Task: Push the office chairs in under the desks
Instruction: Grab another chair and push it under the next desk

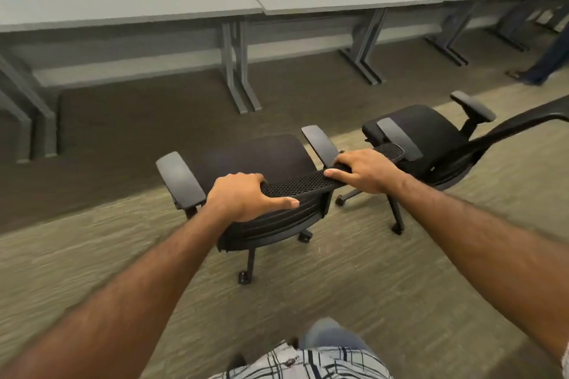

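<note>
A black office chair [255,160] with a mesh backrest stands on the carpet right in front of me, its seat facing a row of grey desks [129,0]. My left hand [246,197] grips the left part of the backrest's top edge, fingers curled over it. My right hand [366,171] grips the right part of the same edge. A second black office chair [431,135] stands just to the right, turned at an angle, its backrest leaning toward the right edge of the view. Both chairs are out from under the desks.
Grey metal desk legs [238,71] stand between the desk bays, with dark carpet under the desks. Another person's legs [548,61] are at the far right beside the desks. My own plaid shirt and jeans show at the bottom.
</note>
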